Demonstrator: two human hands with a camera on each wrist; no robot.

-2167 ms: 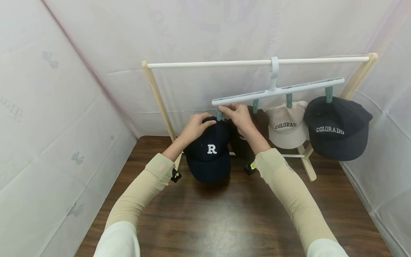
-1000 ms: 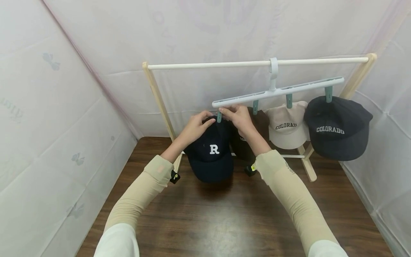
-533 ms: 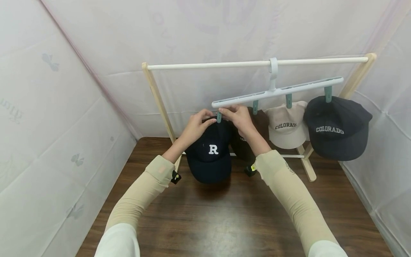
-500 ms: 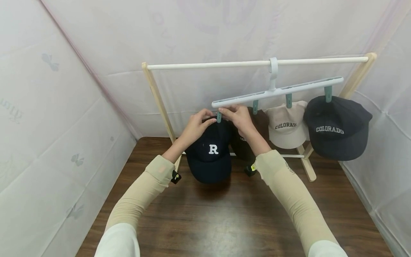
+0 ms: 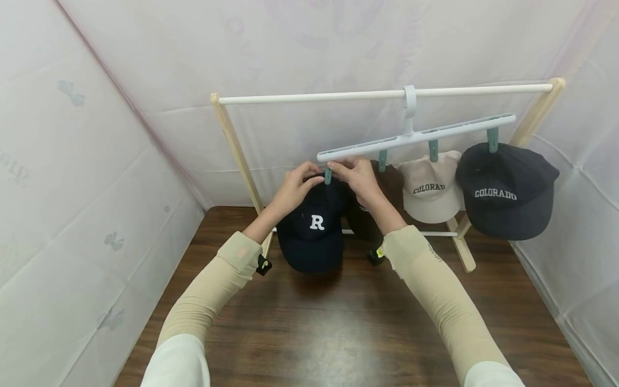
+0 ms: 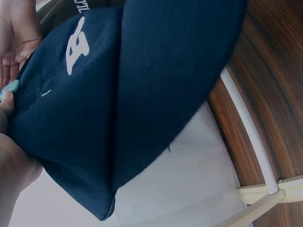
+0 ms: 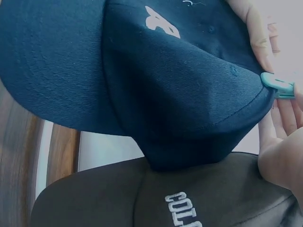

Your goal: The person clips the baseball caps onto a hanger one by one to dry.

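Observation:
A navy baseball cap (image 5: 309, 250) with a white R hangs below the left end of a white clip hanger (image 5: 360, 149). A green clip (image 5: 328, 175) sits at the top of its crown and overlaps the fabric. My left hand (image 5: 292, 192) holds the crown's top edge just left of the clip, thumb in front. Thumb and fingers of my right hand (image 5: 362, 180) pinch the clip's upper part under the hanger bar. In the right wrist view the clip's tip (image 7: 269, 79) lies over the crown's edge. The cap's back is hidden.
Along the hanger to the right hang a dark brown cap (image 7: 213, 189), partly behind my right hand, a beige cap (image 5: 430, 196) and a charcoal cap (image 5: 510, 212), each under a green clip. The hanger hooks over the white rail (image 5: 309, 98) of a wooden rack on a brown wood surface (image 5: 329, 328).
The navy cap's brim sways a little, right and then back left. Both hands keep almost the same places and grips at the clip and crown.

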